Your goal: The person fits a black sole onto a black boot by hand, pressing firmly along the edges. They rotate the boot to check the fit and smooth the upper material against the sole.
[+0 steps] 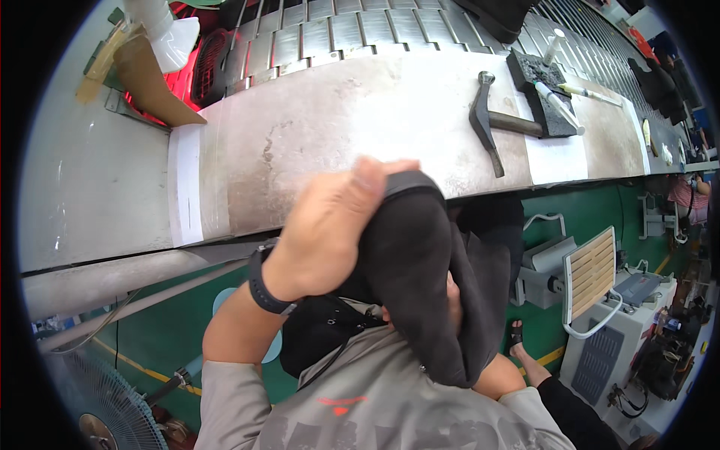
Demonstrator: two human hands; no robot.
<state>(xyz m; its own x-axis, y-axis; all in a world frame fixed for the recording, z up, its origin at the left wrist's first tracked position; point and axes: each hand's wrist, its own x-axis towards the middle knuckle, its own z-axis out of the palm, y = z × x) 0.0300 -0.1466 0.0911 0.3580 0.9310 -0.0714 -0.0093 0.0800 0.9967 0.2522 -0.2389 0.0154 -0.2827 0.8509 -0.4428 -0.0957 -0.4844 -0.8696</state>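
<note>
My left hand (330, 225) grips the top of a black shoe upper (420, 277), thumb pressed on its rim, close to my chest below the worn grey workbench (315, 127). A black band sits on that wrist. My right hand (452, 300) is mostly hidden behind the black upper, with only a bit of finger showing, and seems to hold it from underneath. A hammer (487, 124) with a wooden handle lies on the bench to the right, apart from both hands.
A metal slat conveyor (360, 30) runs behind the bench. White tubes (559, 105) and a black block (536, 71) lie by the hammer. A red-lit device (202, 64) and cardboard (154, 82) stand at the left. A slatted chair (592, 277), machines and a fan (105, 405) surround me.
</note>
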